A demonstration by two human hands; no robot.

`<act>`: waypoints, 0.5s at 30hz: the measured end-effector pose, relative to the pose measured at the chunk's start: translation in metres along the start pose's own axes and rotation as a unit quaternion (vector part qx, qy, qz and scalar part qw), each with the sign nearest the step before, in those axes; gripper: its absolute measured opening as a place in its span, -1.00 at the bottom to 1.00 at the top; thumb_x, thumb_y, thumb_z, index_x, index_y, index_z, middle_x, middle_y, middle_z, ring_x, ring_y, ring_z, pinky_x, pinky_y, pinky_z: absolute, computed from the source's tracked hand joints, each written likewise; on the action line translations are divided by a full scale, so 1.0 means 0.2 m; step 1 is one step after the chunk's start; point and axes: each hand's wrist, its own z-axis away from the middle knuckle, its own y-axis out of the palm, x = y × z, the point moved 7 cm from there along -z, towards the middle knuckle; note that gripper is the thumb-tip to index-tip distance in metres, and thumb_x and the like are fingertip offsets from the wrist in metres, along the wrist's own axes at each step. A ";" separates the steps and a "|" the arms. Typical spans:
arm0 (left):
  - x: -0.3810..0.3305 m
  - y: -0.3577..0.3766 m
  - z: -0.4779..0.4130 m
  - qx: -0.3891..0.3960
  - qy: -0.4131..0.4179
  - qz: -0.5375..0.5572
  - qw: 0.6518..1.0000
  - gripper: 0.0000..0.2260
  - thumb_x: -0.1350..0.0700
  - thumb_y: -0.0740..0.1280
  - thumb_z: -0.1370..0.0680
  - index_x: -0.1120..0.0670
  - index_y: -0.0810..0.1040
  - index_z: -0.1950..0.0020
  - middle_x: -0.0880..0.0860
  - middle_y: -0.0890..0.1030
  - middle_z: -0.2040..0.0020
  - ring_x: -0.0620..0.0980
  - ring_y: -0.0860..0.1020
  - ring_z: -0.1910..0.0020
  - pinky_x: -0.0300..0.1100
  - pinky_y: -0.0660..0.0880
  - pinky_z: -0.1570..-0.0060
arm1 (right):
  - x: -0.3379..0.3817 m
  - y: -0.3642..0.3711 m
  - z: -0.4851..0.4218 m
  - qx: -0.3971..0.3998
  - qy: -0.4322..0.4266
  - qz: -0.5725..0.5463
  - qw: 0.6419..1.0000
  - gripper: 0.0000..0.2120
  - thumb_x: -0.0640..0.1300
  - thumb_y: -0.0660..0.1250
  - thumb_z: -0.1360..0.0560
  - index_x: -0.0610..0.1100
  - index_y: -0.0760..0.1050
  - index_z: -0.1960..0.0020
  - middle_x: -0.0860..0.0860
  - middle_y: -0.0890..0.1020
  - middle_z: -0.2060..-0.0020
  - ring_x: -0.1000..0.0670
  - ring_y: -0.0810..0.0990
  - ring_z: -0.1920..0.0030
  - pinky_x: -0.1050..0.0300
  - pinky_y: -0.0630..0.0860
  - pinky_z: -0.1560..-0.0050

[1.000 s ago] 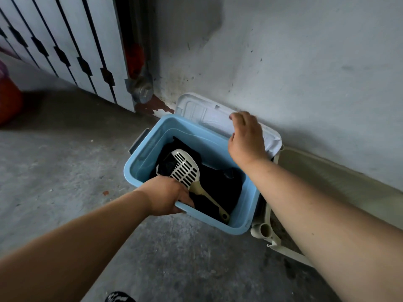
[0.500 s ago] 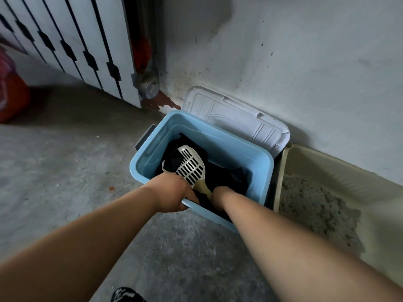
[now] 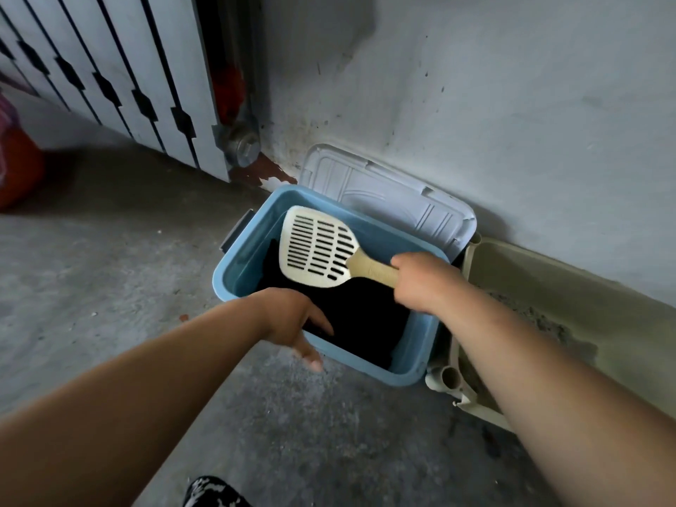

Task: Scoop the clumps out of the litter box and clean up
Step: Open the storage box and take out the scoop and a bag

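Note:
A cream slotted litter scoop [image 3: 316, 248] is held above the blue bin [image 3: 417, 354], with my right hand [image 3: 424, 279] shut on its tan handle. The bin is lined with a black bag [image 3: 362, 323]. Its white lid [image 3: 387, 199] leans open against the wall. My left hand [image 3: 294, 322] hovers at the bin's near rim, fingers apart, holding nothing. To the right sits the beige litter box [image 3: 541, 272] with grey litter [image 3: 545, 323] inside, partly hidden by my right arm.
A white radiator [image 3: 120, 67] with a metal valve [image 3: 239, 142] stands along the wall at the back left. An orange object [image 3: 16, 170] sits at the far left edge. The floor is bare concrete, and a patterned shoe tip [image 3: 212, 492] shows at the bottom.
My right hand left the lid, reached into the bin, took the scoop's handle and lifted the scoop out. My left hand let go of the bin's rim and opened.

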 end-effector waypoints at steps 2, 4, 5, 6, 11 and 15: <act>0.00 -0.04 -0.01 0.011 -0.013 0.127 0.992 -0.52 -0.25 0.41 -0.39 -0.22 0.49 -0.29 -0.17 0.57 -0.19 -0.14 0.49 -0.21 -0.14 0.35 -0.32 | -0.08 -0.05 0.02 -0.034 0.012 -0.041 0.998 -0.87 -0.26 0.22 -0.39 -0.08 0.30 0.23 0.02 0.40 0.27 -0.06 0.47 0.18 0.15 0.39 0.26; 0.04 -0.13 -0.04 -0.067 -0.040 0.186 0.979 -0.63 -0.26 0.39 -0.41 -0.17 0.59 -0.15 -0.14 0.60 -0.10 -0.14 0.53 -0.11 -0.17 0.42 -0.20 | -0.14 -0.06 0.05 -0.070 0.022 -0.090 0.993 -0.88 -0.25 0.28 -0.40 -0.10 0.34 0.21 -0.02 0.46 0.27 -0.08 0.52 0.20 0.13 0.44 0.29; 0.08 -0.18 -0.05 -0.128 -0.072 0.184 0.972 -0.68 -0.25 0.40 -0.41 -0.12 0.62 -0.07 -0.11 0.61 -0.05 -0.12 0.54 -0.04 -0.18 0.45 -0.10 | -0.16 -0.06 0.06 -0.088 0.023 -0.111 0.990 -0.87 -0.23 0.31 -0.42 -0.10 0.35 0.20 -0.02 0.47 0.28 -0.08 0.53 0.20 0.12 0.46 0.28; 0.13 -0.23 -0.06 -0.190 -0.113 0.159 0.962 -0.71 -0.20 0.43 -0.41 -0.06 0.61 -0.02 -0.05 0.61 -0.04 -0.07 0.55 -0.01 -0.18 0.46 -0.02 | -0.17 -0.06 0.07 -0.103 0.022 -0.131 0.986 -0.84 -0.20 0.34 -0.44 -0.10 0.35 0.20 0.00 0.46 0.29 -0.08 0.52 0.21 0.11 0.46 0.28; 0.27 -0.25 -0.15 -0.224 -0.258 0.076 0.937 -0.32 -0.07 0.45 -0.43 0.01 0.22 -0.45 0.19 0.20 -0.41 0.27 0.34 -0.34 0.10 0.36 -0.32 | -0.20 -0.01 0.14 -0.124 0.046 -0.257 0.957 -0.81 -0.11 0.38 -0.47 -0.13 0.41 0.02 -0.07 0.54 0.18 -0.13 0.59 0.18 -0.06 0.61 0.16; 0.30 -0.19 -0.26 -0.151 -0.287 0.132 0.937 0.07 -0.11 0.51 -0.36 -0.12 -0.26 -0.54 0.20 -0.18 -0.53 0.24 0.07 -0.51 0.10 0.14 -0.47 | -0.24 0.06 0.17 -0.105 0.074 -0.287 0.949 -0.80 -0.10 0.38 -0.47 -0.12 0.42 -0.02 -0.07 0.54 0.14 -0.13 0.60 0.15 -0.11 0.62 0.14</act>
